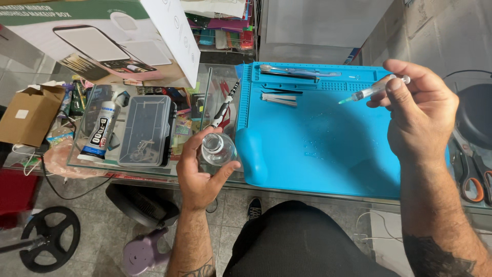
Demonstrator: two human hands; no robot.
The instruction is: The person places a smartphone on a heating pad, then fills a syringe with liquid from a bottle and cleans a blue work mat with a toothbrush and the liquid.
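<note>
My left hand [201,172] grips a small clear round bottle [217,147] at the glass table's front edge, just left of the blue work mat [318,164]. My right hand [417,110] is raised over the mat's right side and holds a small clear syringe [373,90] with a green tip that points left and slightly down; my thumb rests by the plunger end. A few liquid droplets lie on the mat below the syringe tip.
Tweezers [279,98] and a toothbrush [297,71] lie at the mat's far edge. A precision screwdriver [225,105], a clear plastic parts case [145,131] and a glue tube [102,131] sit to the left. Scissors [471,174] lie at right. Cardboard boxes [102,41] stand behind.
</note>
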